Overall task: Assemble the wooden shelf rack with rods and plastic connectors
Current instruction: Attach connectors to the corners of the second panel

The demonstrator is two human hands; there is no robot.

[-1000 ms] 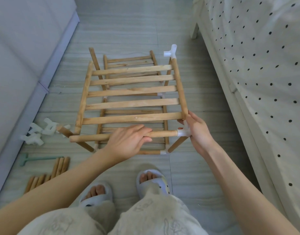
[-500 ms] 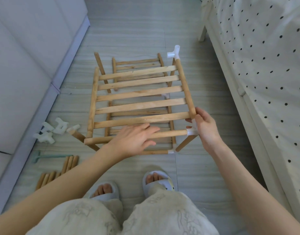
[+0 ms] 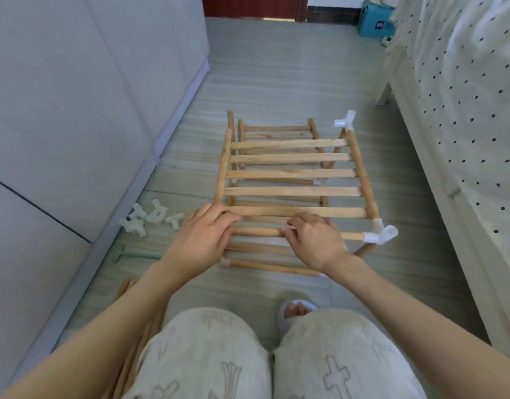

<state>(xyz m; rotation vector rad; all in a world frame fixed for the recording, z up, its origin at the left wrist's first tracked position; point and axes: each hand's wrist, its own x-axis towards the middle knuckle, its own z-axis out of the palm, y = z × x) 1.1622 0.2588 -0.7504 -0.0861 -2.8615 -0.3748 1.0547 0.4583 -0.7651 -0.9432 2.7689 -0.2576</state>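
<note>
A: Shelf rack [image 3: 294, 191] sits on the floor [image 3: 276, 76] between the cabinet [image 3: 75, 110] and the bed [image 3: 463, 110]. What's hidden?

B: Its near-left corner, under the left hand [image 3: 203, 236]. The spare rods [image 3: 127, 286] are cut off by the forearm.

A: Room around it?

B: Open floor beyond it, and a narrow strip along the bed.

A: The hands?

B: Both palm-down on the front rod [image 3: 259, 232]. Left fingers curl over it. The right hand [image 3: 314, 240] pinches it, well short of the corner connector [image 3: 381, 236]. Loose connectors [image 3: 150, 217] lie by the cabinet.
</note>
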